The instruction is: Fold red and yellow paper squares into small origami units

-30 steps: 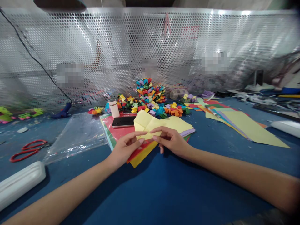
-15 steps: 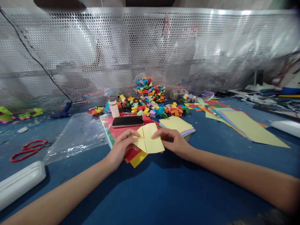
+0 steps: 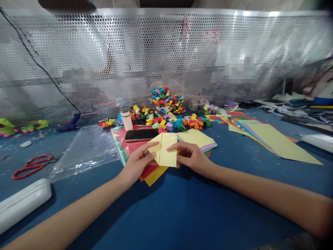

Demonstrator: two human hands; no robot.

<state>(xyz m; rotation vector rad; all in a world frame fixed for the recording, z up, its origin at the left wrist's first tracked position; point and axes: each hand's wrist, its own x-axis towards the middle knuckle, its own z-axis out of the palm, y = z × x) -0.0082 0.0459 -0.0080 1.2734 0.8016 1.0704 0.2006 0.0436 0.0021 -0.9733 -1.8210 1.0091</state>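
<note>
A pale yellow folded paper (image 3: 168,150) is held up between both hands, with a vertical crease or flap edge left of its middle and slanted corners on its left side. My left hand (image 3: 139,161) pinches its left edge, thumb and fingers on the paper. At the right edge my right hand (image 3: 192,157) grips it, one finger lying across the front and the thumb lower down. Below and behind the paper lie red and yellow sheets (image 3: 156,176). A black phone (image 3: 142,135) rests on the red sheets just behind.
Folded multicoloured paper pieces (image 3: 163,100) are heaped behind, beside a white bottle (image 3: 127,121). Pale yellow sheets (image 3: 196,138) lie right of centre, more paper (image 3: 281,142) farther right. Red-handled scissors (image 3: 32,166), a plastic bag (image 3: 85,149) and a white case (image 3: 26,203) are left.
The yellow paper has turned from a tilt to nearly upright and its right part looks narrower. Both hands still hold it, the left one shifted slightly.
</note>
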